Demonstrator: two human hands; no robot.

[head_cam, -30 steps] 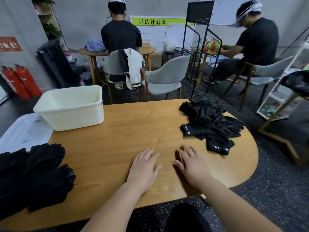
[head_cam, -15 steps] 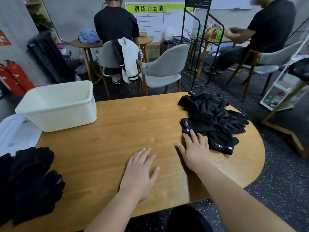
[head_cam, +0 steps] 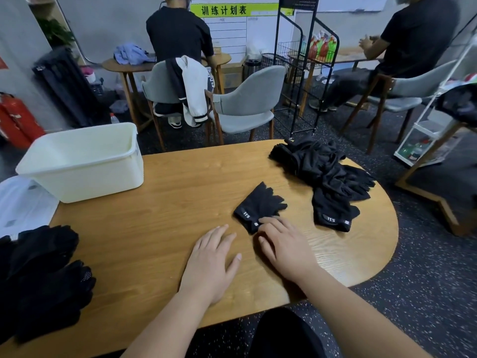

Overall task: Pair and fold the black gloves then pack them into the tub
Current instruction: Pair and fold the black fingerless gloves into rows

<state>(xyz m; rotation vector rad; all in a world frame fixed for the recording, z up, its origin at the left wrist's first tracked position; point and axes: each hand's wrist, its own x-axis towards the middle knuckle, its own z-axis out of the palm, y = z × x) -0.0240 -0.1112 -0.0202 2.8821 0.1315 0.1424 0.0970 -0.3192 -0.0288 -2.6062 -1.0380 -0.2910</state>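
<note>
– What's changed?
– 1 glove (head_cam: pixel 259 206) has come out of the pile (head_cam: pixel 322 171), toward mid-table. The right hand (head_cam: pixel 286 246) was only reaching before; now it presses flat on the cuff, not gripping.
– The left hand (head_cam: pixel 209 262)?
– Flat on the table (head_cam: pixel 154 228), relaxed, holding nothing.
– And the tub (head_cam: pixel 85 174)?
– Far left, well apart. Pairing's barely begun, I'd say; it needs a 2nd glove.

- "训练计划表", dark characters on the yellow-green banner (head_cam: pixel 223 10) topping the wall chart (head_cam: pixel 227 34) at the back.
- White mark on the cuff of the pile glove (head_cam: pixel 333 215), reads like "5.11" upside down.
- Similar small white mark on the loose glove (head_cam: pixel 258 205), too blurred to confirm.
</note>
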